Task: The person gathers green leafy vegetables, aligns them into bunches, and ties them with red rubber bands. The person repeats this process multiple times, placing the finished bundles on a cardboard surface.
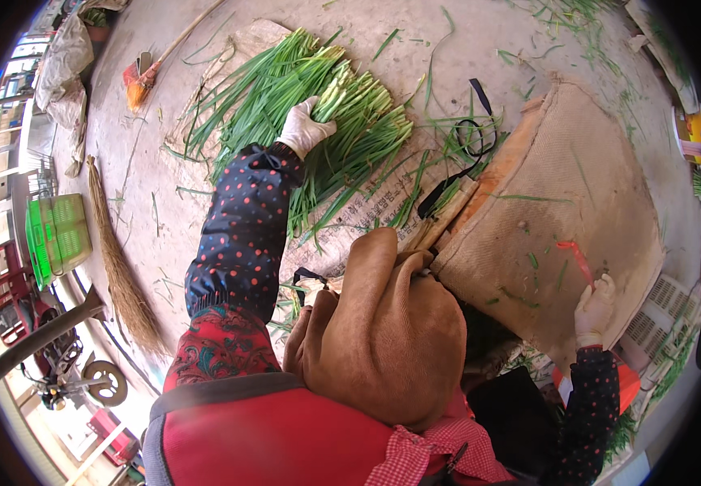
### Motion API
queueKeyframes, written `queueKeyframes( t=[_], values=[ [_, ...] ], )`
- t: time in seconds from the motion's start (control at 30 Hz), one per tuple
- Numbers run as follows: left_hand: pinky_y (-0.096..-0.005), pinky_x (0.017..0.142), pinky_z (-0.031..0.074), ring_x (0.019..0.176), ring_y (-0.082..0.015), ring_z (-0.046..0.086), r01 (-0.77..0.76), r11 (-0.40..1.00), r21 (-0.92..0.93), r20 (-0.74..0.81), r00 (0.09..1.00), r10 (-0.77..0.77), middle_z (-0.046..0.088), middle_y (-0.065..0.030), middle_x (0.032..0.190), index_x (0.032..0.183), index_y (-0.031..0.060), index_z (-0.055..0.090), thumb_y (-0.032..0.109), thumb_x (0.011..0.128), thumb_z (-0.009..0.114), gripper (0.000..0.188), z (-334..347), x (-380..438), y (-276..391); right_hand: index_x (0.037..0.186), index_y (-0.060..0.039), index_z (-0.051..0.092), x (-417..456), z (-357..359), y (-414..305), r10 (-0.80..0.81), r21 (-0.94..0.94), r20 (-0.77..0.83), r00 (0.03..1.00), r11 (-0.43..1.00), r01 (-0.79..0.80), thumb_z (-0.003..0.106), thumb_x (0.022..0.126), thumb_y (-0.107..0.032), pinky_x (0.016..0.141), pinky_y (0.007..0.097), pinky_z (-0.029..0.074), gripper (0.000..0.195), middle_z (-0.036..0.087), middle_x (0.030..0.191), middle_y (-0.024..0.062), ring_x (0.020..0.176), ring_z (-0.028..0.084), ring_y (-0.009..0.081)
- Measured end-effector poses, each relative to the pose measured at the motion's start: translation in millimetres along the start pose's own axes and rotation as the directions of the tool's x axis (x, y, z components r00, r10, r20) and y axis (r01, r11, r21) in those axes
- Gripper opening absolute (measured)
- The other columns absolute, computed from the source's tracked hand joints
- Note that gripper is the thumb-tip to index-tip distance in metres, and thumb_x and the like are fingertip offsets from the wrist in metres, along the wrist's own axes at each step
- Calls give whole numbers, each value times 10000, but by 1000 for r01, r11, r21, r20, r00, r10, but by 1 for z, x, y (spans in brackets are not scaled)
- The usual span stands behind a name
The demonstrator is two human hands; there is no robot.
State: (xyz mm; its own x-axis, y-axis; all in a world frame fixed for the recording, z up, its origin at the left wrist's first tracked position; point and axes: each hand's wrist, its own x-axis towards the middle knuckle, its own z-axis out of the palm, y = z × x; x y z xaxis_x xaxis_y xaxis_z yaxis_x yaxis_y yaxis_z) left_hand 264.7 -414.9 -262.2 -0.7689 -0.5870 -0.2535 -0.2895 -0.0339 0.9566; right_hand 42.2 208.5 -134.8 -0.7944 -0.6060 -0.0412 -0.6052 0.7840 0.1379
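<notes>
My left hand (306, 129), in a whitish glove, reaches over a broad pile of green leafy stalks (253, 103), its thumb and fingers around the pale cut ends of a small bunch (333, 100). The pile lies on a printed woven sack (380, 203) on the floor. Off to the right, my right hand (594, 304), gloved too, is at one end of a red strip (580, 261), over a surface covered with coarse tan cloth (581, 164). The strip's lower end meets the fingertips.
A straw broom (116, 261) and a green plastic crate (55, 237) are at the left, an orange brush (139, 85) at the upper left. A black strap (478, 130) lies beside the cloth-covered surface. A grey plastic basket (660, 316) stands at the lower right. A brown cloth (387, 340) covers my lap.
</notes>
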Motion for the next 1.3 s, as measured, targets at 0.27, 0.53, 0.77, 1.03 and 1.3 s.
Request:
queueKeyframes(
  t=[0.27, 0.53, 0.77, 1.03, 1.3],
  values=[
    [-267, 890, 429, 989, -125, 563, -30, 977, -210, -5, 1000, 30, 612, -19, 1102, 1181, 26, 553, -98, 705, 646, 500, -51, -81, 50, 1097, -25, 505, 7, -3, 10, -10, -12, 87, 996, 1000, 11, 583, 845, -178, 772, 398, 488, 305, 499, 1172, 138, 937, 584, 300],
    [-278, 721, 478, 746, -144, 586, -416, 907, -68, -396, 845, 358, 613, -45, 892, 1050, 13, 563, 0, 740, 639, 319, -136, -193, 162, 1173, -30, 548, 32, -91, -22, 100, 337, -284, 954, 942, 2, 566, 888, -151, 955, 354, 411, 310, 485, 1286, 115, 1147, 503, 243],
    [-220, 789, 443, 888, -89, 566, -504, 853, 138, -267, 810, 522, 616, 9, 970, 1169, 13, 537, 15, 780, 638, 402, -167, -257, 236, 1273, 0, 459, 49, -254, -258, -363, 620, -486, 795, 498, 606, 670, 802, -152, 1051, 348, 301, 538, 462, 1310, 150, 1234, 419, 246],
    [-267, 583, 491, 603, -135, 585, -158, 913, -376, 538, 765, 354, 604, -56, 711, 969, -15, 597, 94, 742, 647, 256, -111, -343, 294, 1391, -5, 306, -10, -339, -425, -833, 974, -228, 504, -195, 119, 863, 559, -338, 1068, 345, 265, 1056, 347, 1412, 109, 1306, 299, 210],
    [-355, 971, 357, 1146, -214, 445, -497, 861, -106, 627, 639, 445, 478, -87, 1266, 1343, 3, 350, 321, 726, 737, 795, -99, -360, 249, 957, -33, 646, -75, -333, -471, -696, 852, -492, 523, -260, 455, 705, 757, -28, 936, 330, 422, 209, 644, 1049, 125, 1066, 555, 199]
  ],
)
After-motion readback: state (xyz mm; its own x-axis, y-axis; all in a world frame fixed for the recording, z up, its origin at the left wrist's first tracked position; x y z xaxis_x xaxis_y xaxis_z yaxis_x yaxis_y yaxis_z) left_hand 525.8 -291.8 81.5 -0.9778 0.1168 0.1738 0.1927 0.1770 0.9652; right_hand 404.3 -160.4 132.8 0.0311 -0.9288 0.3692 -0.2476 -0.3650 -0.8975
